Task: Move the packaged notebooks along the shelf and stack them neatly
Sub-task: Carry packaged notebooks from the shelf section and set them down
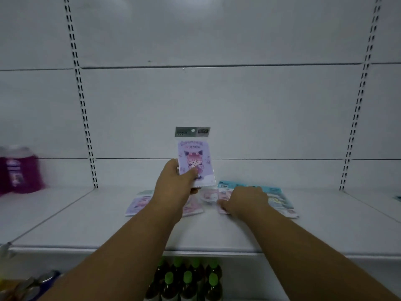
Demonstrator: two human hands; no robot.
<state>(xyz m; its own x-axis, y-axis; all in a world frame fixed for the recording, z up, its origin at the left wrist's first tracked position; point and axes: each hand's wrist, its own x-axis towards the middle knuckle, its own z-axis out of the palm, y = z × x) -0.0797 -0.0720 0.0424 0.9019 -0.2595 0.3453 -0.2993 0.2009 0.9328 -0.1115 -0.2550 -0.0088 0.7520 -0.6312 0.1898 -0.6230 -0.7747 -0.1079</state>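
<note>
My left hand [176, 183] holds a purple packaged notebook [195, 157] upright above the white shelf [108, 227]; its cover has a cartoon girl and a grey header card. My right hand [243, 202] rests palm down on a pink packaged notebook [211, 196] lying flat, and its fingers seem closed on that packet's edge. A blue packaged notebook [280, 199] lies to the right, partly under that hand. Another purple and pink packet [138, 203] lies flat on the left, partly hidden by my left wrist.
A magenta bottle pack [19, 168] stands at the far left of the shelf. Slotted uprights [84, 118] [358, 105] frame the bay. Green-capped bottles [186, 279] stand on the shelf below. Something blue shows at the right edge [398, 198].
</note>
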